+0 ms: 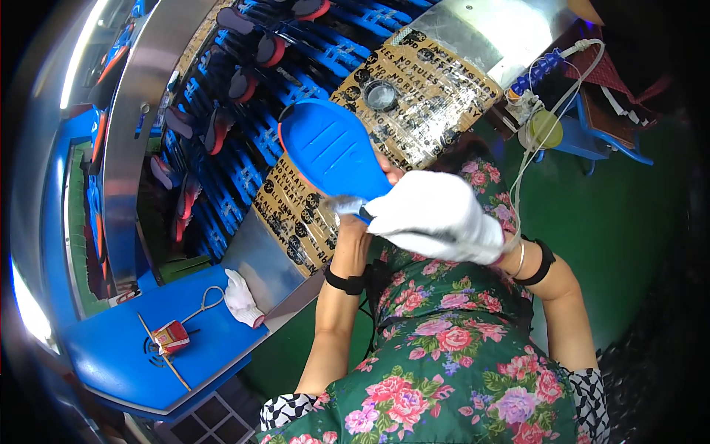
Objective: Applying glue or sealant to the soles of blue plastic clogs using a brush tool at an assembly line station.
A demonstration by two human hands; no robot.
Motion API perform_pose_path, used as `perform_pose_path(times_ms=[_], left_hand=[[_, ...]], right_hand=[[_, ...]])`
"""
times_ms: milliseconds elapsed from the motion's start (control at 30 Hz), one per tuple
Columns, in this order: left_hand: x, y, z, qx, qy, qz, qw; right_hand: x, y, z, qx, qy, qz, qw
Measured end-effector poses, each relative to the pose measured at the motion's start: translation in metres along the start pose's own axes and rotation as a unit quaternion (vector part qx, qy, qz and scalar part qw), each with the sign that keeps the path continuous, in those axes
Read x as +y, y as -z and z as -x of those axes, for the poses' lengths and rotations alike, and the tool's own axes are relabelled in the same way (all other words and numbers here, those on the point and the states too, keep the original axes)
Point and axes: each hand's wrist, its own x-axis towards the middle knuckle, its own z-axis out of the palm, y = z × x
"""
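Note:
A blue shoe-sole-shaped piece [329, 148], with a red and black edge showing along its left side, is held up in front of me, its broad end up and to the left. Beneath its narrow end is my bare left hand [353, 224], mostly hidden, with fingertips showing past the piece's right edge. My right hand [436, 214] wears a white glove and is closed over the narrow end. Something greyish and blurred shows between the hands; I cannot tell what it is or whether the gloved fingers grip it.
Behind the piece lies a worktop covered in printed cardboard and clear tape [444, 103], with a small round dish [380, 95] on it. Racks of dark-and-red shoe parts [244, 85] stand beyond. At left, a blue ledge [111, 340] holds a white glove [242, 300] and a small red box [171, 337].

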Motion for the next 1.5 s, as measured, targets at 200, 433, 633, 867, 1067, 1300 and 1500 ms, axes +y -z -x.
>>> perform_pose_path(times_ms=[200,433,633,867,1067,1300,1500], left_hand=[[0.002,-0.01,-0.004,-0.037,-0.012,-0.016,0.999],[0.006,-0.003,-0.004,-0.003,-0.086,0.013,0.996],[0.013,0.01,-0.011,-0.031,-0.074,0.007,0.997],[0.016,0.011,-0.009,0.01,-0.084,-0.009,0.996],[0.034,0.039,-0.007,-0.037,-0.029,0.05,0.998],[0.032,0.005,-0.009,0.018,-0.008,-0.001,1.0],[0.039,0.0,0.001,-0.011,0.059,0.003,0.998]], right_hand=[[0.0,0.007,0.002,0.029,0.012,0.067,0.997],[0.0,0.001,0.009,0.077,-0.07,-0.032,0.994],[-0.008,-0.011,0.023,0.052,0.013,0.055,0.997],[-0.009,-0.001,0.031,0.024,0.013,0.092,0.995],[-0.01,-0.002,0.031,0.069,-0.123,-0.12,0.983],[-0.009,-0.012,0.052,-0.003,-0.009,0.07,0.997],[-0.009,-0.009,0.047,0.012,-0.015,0.035,0.999]])
